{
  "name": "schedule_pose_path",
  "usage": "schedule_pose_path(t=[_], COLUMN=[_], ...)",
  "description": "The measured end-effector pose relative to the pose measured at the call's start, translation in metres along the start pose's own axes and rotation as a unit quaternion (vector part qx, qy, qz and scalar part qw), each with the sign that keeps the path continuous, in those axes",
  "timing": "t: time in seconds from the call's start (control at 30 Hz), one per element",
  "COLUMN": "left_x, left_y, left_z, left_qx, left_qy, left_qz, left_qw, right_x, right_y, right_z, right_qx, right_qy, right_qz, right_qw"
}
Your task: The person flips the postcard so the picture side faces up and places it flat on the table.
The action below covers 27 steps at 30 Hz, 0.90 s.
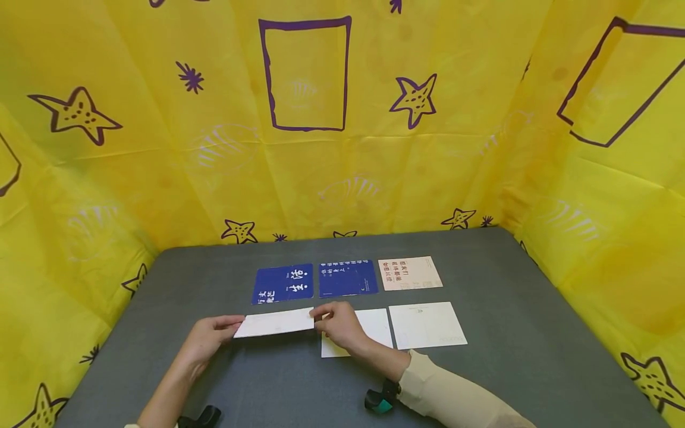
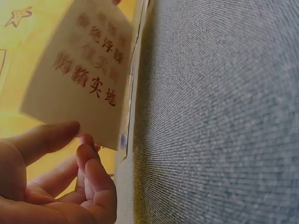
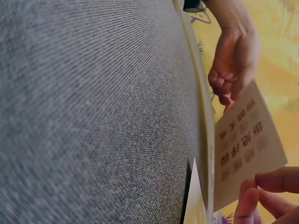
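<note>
Between my two hands a white card (image 1: 275,322) is held up, tilted, over the front left of the table. My left hand (image 1: 211,336) pinches its left end between thumb and fingers; the thumb (image 2: 58,135) shows close up in the left wrist view. At the other end my right hand (image 1: 342,324) pinches the right edge. Reddish-brown characters cover the card's underside (image 2: 88,56), seen in both wrist views. Behind the right hand lies a white card (image 1: 374,327), partly hidden by it. Right of that lies a cream card (image 1: 428,325).
A back row holds two blue cards (image 1: 283,283) (image 1: 348,278) with white writing and a pale card (image 1: 411,273) with red writing. All lie on the dark grey table (image 1: 289,386). Yellow patterned cloth (image 1: 305,178) walls the back and sides.
</note>
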State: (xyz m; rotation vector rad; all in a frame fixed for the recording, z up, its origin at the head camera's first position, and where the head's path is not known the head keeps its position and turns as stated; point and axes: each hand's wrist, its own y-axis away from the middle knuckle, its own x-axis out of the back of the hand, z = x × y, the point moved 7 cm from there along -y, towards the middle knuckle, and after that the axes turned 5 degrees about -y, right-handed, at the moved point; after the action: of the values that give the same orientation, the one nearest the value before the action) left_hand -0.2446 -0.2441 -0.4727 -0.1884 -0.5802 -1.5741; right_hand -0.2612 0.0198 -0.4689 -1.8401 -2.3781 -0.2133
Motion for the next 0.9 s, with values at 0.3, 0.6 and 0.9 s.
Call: schedule_pose_path(t=[0.3,0.6,0.9], left_x=[0.0001,-0.0012,-0.0001], left_y=[-0.0003,0.0004,0.0006], left_z=[-0.0017,-0.0002,0.0027], left_qx=[0.010,0.014,0.025], left_qy=[0.022,0.049,0.034], left_qz=[0.004,0.017,0.040], left_qw=[0.9997,0.9986,0.9983], right_x=[0.0008,0.0025,0.0049], right_y=[-0.0008,-0.0031,-0.0025], right_z=[0.0020,0.0074,0.0083], right_qx=[-0.016,-0.027,-0.036], right_qy=[-0.047,-0.089,-0.093], right_qz=[0.010,0.015,0.028], right_qw=[0.999,0.996,0.995])
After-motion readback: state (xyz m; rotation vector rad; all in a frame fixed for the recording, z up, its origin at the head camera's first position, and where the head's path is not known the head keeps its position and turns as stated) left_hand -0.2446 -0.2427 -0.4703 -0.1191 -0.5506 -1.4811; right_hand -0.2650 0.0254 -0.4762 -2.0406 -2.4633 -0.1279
